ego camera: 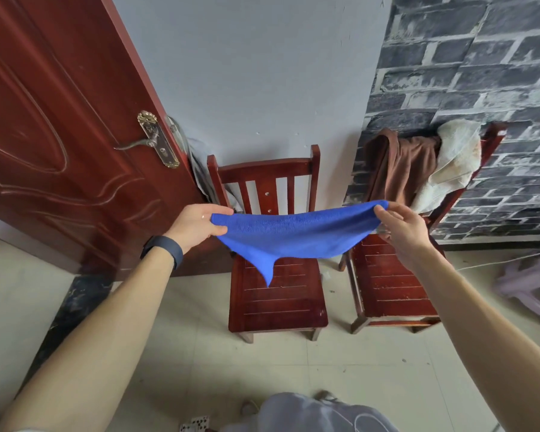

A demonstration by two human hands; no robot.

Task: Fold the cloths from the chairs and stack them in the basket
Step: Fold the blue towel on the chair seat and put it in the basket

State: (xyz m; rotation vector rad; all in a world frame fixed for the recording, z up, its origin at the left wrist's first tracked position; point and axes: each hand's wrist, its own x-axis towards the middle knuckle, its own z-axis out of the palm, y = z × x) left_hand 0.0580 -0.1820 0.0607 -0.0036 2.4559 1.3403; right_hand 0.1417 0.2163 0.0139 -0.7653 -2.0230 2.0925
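Holding a blue cloth [293,236] stretched in the air, the person pinches one top corner in each hand. Left hand [197,224], at 9 o'clock of the cloth: thumb and curled fingers closed on the corner. Right hand [402,226], at 3 o'clock: fingertips nipping the other corner. The cloth sags between them. A loose point hangs toward 6 o'clock, above the seat of the middle chair [275,294], apparently clear of it.

Step, as I judge it: opening the cloth out for a first fold. It looks bunched along the diagonal, so the next move calls for squaring it, finding the lower corners, then bringing edge to edge. No table in sight; the chair seat could serve as a flat surface.

Pending: a brown cloth [399,169] and a white cloth [452,163], draped over the back of the second chair [393,288] at 2 o'clock. Grey fabric [200,163] hangs behind the door [60,135] at 10 o'clock; I cannot tell whether it counts.

Basket: not in view.

Around: brick-pattern wall [480,73] at 1 o'clock, pale stool [530,291] at 4 o'clock. Nothing blocks the hands. The hanging point could catch on the chair back if lowered forward.
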